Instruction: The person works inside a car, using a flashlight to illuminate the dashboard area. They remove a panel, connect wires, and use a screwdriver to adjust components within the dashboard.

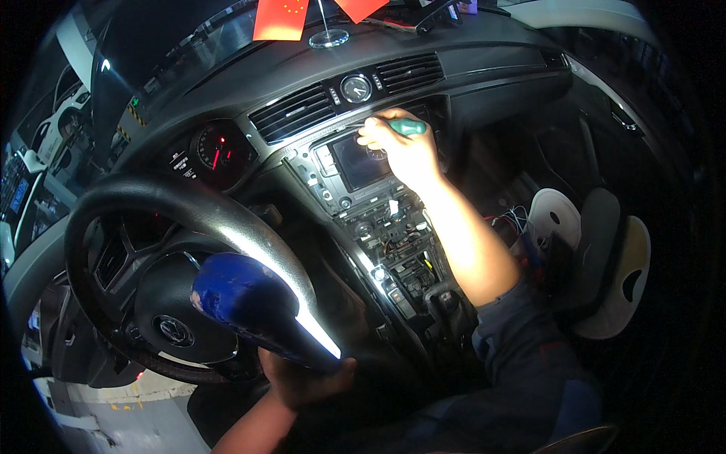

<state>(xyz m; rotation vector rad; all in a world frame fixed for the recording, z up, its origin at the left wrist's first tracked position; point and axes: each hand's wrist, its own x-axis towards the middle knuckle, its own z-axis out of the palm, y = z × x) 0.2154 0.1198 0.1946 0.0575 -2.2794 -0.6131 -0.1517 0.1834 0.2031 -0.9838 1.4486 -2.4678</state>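
My right hand (393,147) is closed around a green-handled tool (409,126), its working end hidden by my fingers. That hand is at the upper right part of the centre screen (359,162), whose surround trim is off, leaving a bare grey frame (316,178). Low in front of the steering wheel (144,193), my left hand (302,378) grips a bulky blue hand-held tool (242,295) with a scuffed, rounded head. A bright white strip runs along its right edge. Most of my left fingers are hidden behind it.
Below the screen lies an opened console (397,250) with exposed wiring and fittings, then the gear lever (446,299). Air vents (293,112) and a round clock (355,88) sit above. Trim pieces (554,216) lie at the right; small red flags (280,19) stand on the dashboard.
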